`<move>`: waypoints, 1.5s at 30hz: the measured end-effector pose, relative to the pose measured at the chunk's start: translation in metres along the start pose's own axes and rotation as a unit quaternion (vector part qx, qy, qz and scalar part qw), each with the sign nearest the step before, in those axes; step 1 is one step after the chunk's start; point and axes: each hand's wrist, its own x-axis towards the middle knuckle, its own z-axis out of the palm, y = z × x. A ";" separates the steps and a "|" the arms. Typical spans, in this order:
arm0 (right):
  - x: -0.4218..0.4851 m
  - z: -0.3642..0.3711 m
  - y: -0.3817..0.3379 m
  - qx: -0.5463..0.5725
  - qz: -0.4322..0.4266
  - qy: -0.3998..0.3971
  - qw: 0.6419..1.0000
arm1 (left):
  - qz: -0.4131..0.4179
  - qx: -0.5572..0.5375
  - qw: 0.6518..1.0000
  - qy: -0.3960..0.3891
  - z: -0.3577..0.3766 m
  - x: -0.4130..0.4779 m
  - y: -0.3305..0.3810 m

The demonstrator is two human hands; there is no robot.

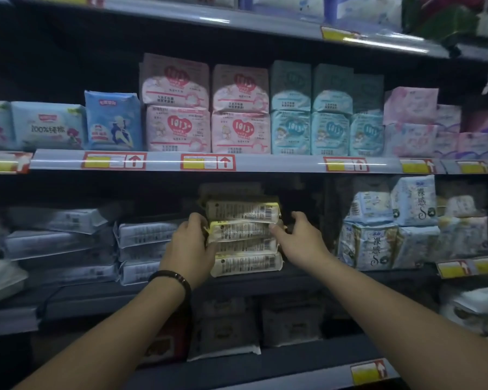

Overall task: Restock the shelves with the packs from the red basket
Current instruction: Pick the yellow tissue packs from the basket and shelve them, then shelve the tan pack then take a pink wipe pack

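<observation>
Curling round the left ends of the middle packs, the fingers of the left hand (pixel 190 243) grip the stack of yellow-edged packs (pixel 244 249). Their tips are hidden behind the wrappers. A black bead bracelet (pixel 171 280) sits on that wrist.

The fingers of the right hand (pixel 299 237) lie close together and point left. Their tips touch the right end of the second pack (pixel 240 230) from the top, and the thumb is raised above them. Whether they pinch the wrapper or only press on it cannot be told.

The stack is four packs high, lying flat with the printed long edges facing out. It stands on the dark lower shelf (pixel 350 280), near its front lip. The top pack (pixel 243 211) sits slightly askew and overhangs to the right.

Left of the stack, flat grey-blue packs (pixel 144 240) are piled just beside the left hand's knuckles, so there is little room on that side. To the right, a dark open gap separates the right hand from the upright pale blue packs (pixel 369 243).

Above the top pack there is a band of dark space under the price rail (pixel 265 163) of the next shelf up. That shelf carries pink packs (pixel 178 128) and teal packs (pixel 290 130) stacked two high. Both forearms reach in from below, over the front edge of a lower shelf holding dim grey packs (pixel 223 330).
</observation>
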 end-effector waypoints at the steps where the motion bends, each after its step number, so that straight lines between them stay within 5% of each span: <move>1: -0.010 -0.002 0.000 0.000 -0.002 0.010 1.000 | 0.011 -0.001 1.000 -0.005 -0.004 -0.010 0.003; 5: -0.065 -0.005 0.015 0.018 -0.023 0.014 0.999 | 0.071 0.005 0.996 -0.059 -0.017 -0.071 0.007; 12: -0.193 0.047 0.126 -0.025 -0.037 -0.154 0.987 | 0.031 0.035 0.945 -0.323 0.026 -0.236 -0.027; 17: -0.298 0.102 0.243 -0.056 0.099 -0.229 0.967 | -0.032 0.060 0.888 -0.454 0.072 -0.353 -0.066; 23: -0.352 0.148 0.296 -0.146 0.232 -0.368 0.889 | -0.051 0.068 0.836 -0.543 0.087 -0.380 -0.075; 28: -0.388 0.187 0.305 -0.103 0.327 -0.408 0.846 | -0.014 0.145 0.715 -0.683 0.113 -0.388 -0.078; 32: -0.409 0.212 0.307 -0.110 0.401 -0.447 0.792 | -0.021 0.158 0.683 -0.713 0.128 -0.393 -0.077; 37: -0.412 0.239 0.290 -0.162 0.439 -0.447 0.762 | -0.020 0.147 0.701 -0.697 0.137 -0.388 -0.074; 45: -0.402 0.247 0.308 -0.103 0.480 -0.381 0.783 | -0.037 0.151 0.685 -0.712 0.141 -0.377 -0.081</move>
